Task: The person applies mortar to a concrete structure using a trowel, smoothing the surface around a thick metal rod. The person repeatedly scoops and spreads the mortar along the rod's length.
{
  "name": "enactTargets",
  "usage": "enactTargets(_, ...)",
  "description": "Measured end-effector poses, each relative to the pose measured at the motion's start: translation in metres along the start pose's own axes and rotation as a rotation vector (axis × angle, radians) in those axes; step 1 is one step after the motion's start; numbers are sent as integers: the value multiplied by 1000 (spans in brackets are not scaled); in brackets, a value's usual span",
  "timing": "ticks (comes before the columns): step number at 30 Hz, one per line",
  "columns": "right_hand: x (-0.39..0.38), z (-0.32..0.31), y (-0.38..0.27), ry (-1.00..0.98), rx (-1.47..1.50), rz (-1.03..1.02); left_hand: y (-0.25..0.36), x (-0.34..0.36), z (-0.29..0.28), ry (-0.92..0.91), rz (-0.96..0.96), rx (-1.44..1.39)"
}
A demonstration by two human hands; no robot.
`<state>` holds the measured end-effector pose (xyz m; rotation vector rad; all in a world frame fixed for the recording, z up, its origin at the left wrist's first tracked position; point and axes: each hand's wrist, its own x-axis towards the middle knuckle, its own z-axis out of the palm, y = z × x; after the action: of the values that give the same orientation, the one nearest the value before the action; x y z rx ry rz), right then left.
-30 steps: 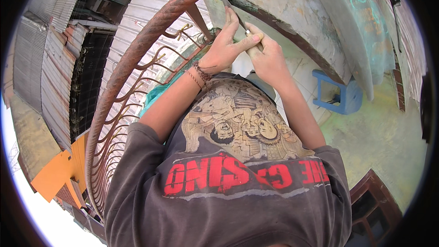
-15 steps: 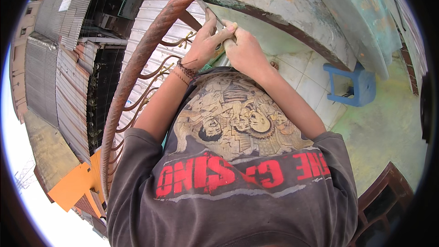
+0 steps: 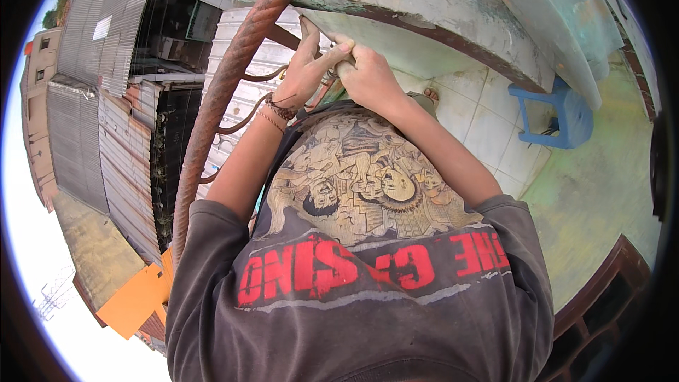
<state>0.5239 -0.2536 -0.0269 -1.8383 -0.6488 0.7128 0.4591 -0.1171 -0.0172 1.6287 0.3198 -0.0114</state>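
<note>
In front of my shirt, my two hands meet beside a rusty twisted metal rail. My right hand is closed, its curled fingers around the near end of a thin greyish stick-like piece. My left hand lies along that piece, with its fingers bent over it and its thumb reaching across to the right hand's knuckles. The piece slants up and left toward the concrete ledge; its exact kind is too small to tell. A braided bracelet circles my left wrist.
A worn concrete ledge runs ahead, and curved metal bars branch off the rail. At right a blue plastic stool stands by white floor tiles. Corrugated metal sheets lie beyond the rail. A brown frame is at lower right.
Both hands stay together on the thin piece, shifted slightly left in the picture. The view has tilted a little, so the rail and stool sit differently, and a foot shows more behind the right forearm.
</note>
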Motion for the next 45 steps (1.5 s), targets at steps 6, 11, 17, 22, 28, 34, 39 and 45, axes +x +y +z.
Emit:
enactTargets(6, -3, -5, 7, 94, 64, -53, -18, 9, 5, 40, 142, 174)
enactTargets(11, -19, -6, 20, 105, 258, -68, -16, 1, 11, -6, 181, 259)
enactTargets(17, -9, 4, 31, 149, 193, -170, -26, 5, -3, -25, 118, 234)
enactTargets(22, -3, 5, 38, 160, 162, -164, -24, 5, -5, -63, -19, 184)
enactTargets(28, -6, 15, 31, 199, 137, -175, -25, -2, -6, -19, 6, 135)
enactTargets(34, 18, 17, 19, 80, 127, -84, -7, 13, -19, -34, -158, 104)
enactTargets(39, -22, -14, 32, 191, 46, -148, -21, 4, 16, -104, 73, 269)
enactTargets(45, -12, 0, 15, 150, 47, -60, -1, 3, 16, -84, -94, -13)
